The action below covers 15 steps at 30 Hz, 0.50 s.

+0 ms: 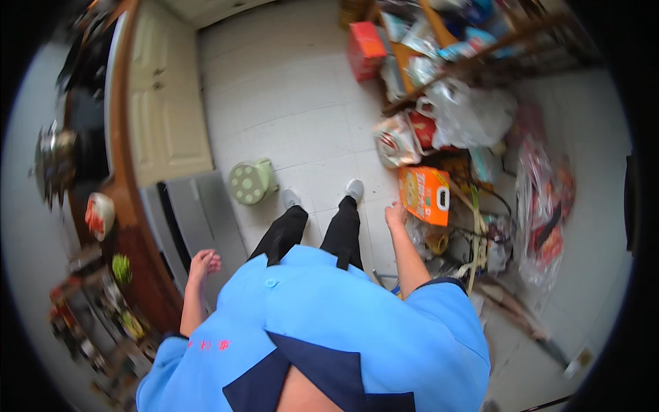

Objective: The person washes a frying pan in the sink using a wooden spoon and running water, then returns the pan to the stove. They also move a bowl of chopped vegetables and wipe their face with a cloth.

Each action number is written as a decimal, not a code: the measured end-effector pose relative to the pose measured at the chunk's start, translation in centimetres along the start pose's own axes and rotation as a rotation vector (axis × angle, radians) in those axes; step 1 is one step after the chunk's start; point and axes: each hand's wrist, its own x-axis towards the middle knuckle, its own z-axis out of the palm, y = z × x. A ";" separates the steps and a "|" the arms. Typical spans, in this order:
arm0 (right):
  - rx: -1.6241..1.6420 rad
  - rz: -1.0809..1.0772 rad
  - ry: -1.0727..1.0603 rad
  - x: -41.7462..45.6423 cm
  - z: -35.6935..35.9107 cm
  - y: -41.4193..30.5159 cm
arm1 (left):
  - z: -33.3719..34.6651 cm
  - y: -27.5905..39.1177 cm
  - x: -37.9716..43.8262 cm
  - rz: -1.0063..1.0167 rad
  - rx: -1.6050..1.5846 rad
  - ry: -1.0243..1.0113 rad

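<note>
My left hand [207,262] hangs with loosely curled fingers beside the grey appliance front [203,216] under the wooden counter, holding nothing that I can see. On the other side, my right hand [395,214] is beside an orange carton [426,195] with a white-rimmed handle hole. Its fingers are partly hidden, and whether they touch the carton is unclear. A green plastic stool [251,182] with round light spots on its top stands on the floor in front of my left foot.
On the left, the counter [123,206] carries a bowl of red food [99,216], a green vegetable [121,269] and a steel pot [54,159]. Cream cabinet doors [167,98] lie ahead. Bags [396,141], a red box [366,50] and a cluttered wooden shelf [406,62] line the right.
</note>
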 end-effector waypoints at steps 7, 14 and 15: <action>-0.219 -0.423 -0.119 -2.2 3.0 -5.2 | -2.5 -7.4 -3.6 0.017 -0.458 0.189; -0.502 -0.829 -0.333 -4.8 2.0 -16.7 | 4.4 -23.2 -10.0 -0.046 -1.052 0.477; -0.537 -0.886 -0.341 -4.3 2.1 -18.1 | 6.5 -25.7 -11.0 -0.062 -1.143 0.512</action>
